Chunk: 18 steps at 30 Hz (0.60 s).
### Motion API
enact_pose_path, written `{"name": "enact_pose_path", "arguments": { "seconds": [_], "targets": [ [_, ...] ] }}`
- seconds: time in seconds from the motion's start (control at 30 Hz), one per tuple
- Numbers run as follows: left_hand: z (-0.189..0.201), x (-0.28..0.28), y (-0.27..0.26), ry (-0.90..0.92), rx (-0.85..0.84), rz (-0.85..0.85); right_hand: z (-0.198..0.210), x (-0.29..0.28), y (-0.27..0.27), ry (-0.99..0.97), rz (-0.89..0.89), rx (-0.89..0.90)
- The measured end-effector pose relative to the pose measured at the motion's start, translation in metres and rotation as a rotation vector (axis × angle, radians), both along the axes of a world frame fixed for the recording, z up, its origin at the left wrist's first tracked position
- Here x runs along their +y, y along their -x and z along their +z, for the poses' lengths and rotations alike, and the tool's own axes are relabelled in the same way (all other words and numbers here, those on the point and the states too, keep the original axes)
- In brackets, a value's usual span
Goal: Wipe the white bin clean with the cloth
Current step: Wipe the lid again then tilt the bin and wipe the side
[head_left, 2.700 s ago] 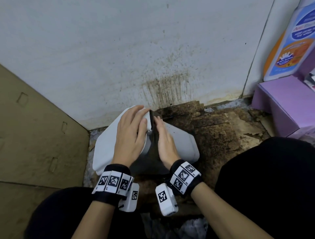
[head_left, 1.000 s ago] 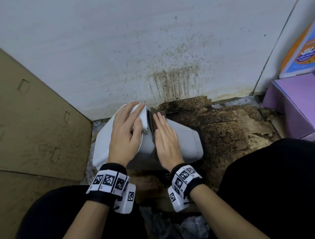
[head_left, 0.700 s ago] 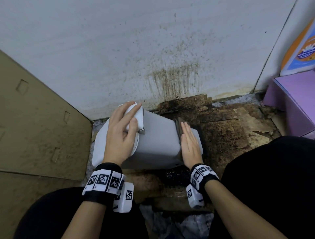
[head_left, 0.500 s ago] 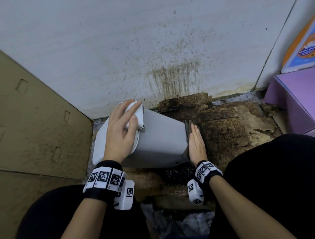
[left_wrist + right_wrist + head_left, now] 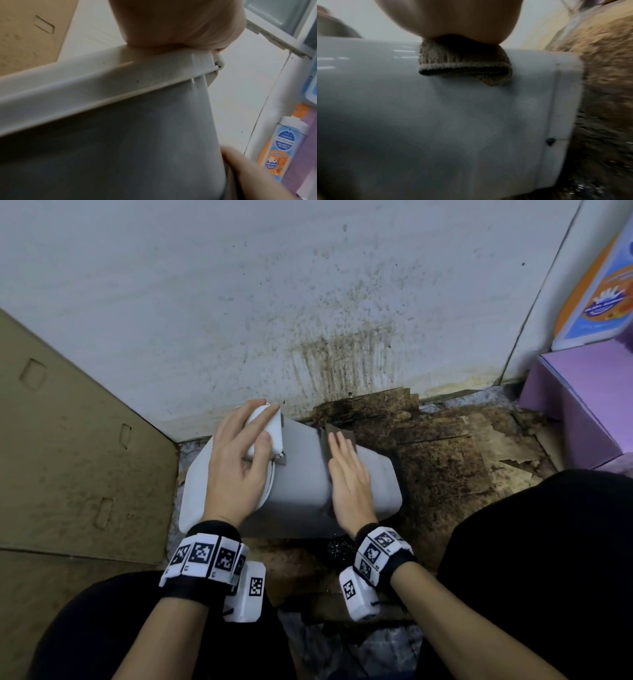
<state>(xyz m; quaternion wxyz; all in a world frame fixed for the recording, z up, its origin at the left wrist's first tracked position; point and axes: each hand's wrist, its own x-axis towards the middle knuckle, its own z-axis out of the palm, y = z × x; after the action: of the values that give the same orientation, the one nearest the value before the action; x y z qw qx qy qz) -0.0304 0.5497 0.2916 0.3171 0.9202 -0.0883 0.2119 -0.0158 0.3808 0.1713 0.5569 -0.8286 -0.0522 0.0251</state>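
Note:
The white bin [image 5: 301,474] lies on its side on the floor, lid end to the left. My left hand [image 5: 236,463] holds the lid end, with fingers and thumb wrapped over the lid's far corner. The left wrist view shows my palm on the bin's rim [image 5: 85,88]. My right hand [image 5: 346,474] lies flat on the bin's upper side, fingers straight, pressing a brown knitted cloth [image 5: 464,65] against it. In the head view the cloth [image 5: 325,436] shows only as a dark strip beside the fingers. The bin's grey side [image 5: 436,121] fills the right wrist view.
A stained white wall [image 5: 342,354] stands just behind the bin. A brown cardboard sheet [image 5: 68,457] leans at the left. Dirty, torn cardboard [image 5: 445,467] covers the floor to the right. A purple box [image 5: 582,392] and an orange-blue bottle [image 5: 599,296] sit at far right.
My right hand slid the cloth along the bin's side to the base end, then came back toward the middle. My left hand kept its hold on the lid end.

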Motion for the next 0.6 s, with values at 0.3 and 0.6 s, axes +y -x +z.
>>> {"name": "enact_pose_path", "arguments": {
  "seconds": [0.3,0.6],
  "targets": [
    [-0.002,0.001,0.001,0.001,-0.003,-0.016,0.017,0.009,0.008,0.062,0.12,-0.18],
    [0.0,0.004,0.005,0.021,-0.001,0.016,-0.06,-0.054,-0.007,0.097,-0.021,0.077]
  ]
}}
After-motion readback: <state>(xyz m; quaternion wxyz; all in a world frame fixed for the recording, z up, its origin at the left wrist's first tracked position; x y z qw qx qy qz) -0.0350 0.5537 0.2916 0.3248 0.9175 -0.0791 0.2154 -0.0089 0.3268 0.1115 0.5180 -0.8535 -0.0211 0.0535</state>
